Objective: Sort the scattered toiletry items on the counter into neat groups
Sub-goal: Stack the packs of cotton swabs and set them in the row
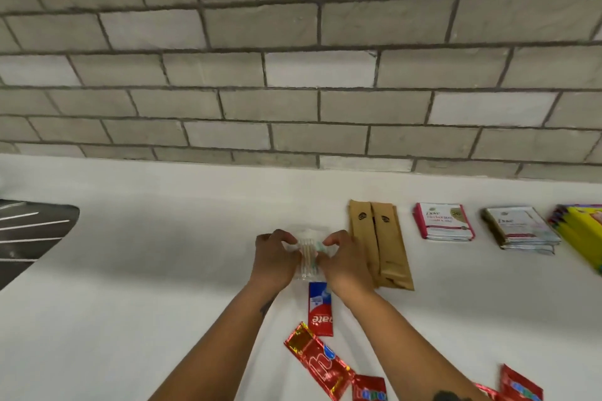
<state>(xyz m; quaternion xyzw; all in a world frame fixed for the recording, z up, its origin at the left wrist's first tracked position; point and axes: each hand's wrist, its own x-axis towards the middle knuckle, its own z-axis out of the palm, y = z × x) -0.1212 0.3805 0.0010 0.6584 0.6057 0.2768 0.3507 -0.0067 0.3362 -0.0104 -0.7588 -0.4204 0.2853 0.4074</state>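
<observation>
Squaring up a clear packet of cotton swabs [306, 254] at the middle of the white table [163, 286], both hands are on it at once. The left hand [273, 257] curls its fingers [288, 239] over the packet's left edge, and the right hand [345, 262] pinches the right edge between thumb and bent fingers; the packet lies flat between them, just left of the brown paper sleeves [379, 247]. By the look of it, this is the placing step: the swabs are being started as a new group in the row with the pink sachets [443, 221], the silver sachets [521, 229] and the yellow packs [583, 231]. Next call, likely: let go, then reach nearer for the toothpaste sachet [321, 309] and the loose red foil wrappers [317, 360], which are not yet grouped.
</observation>
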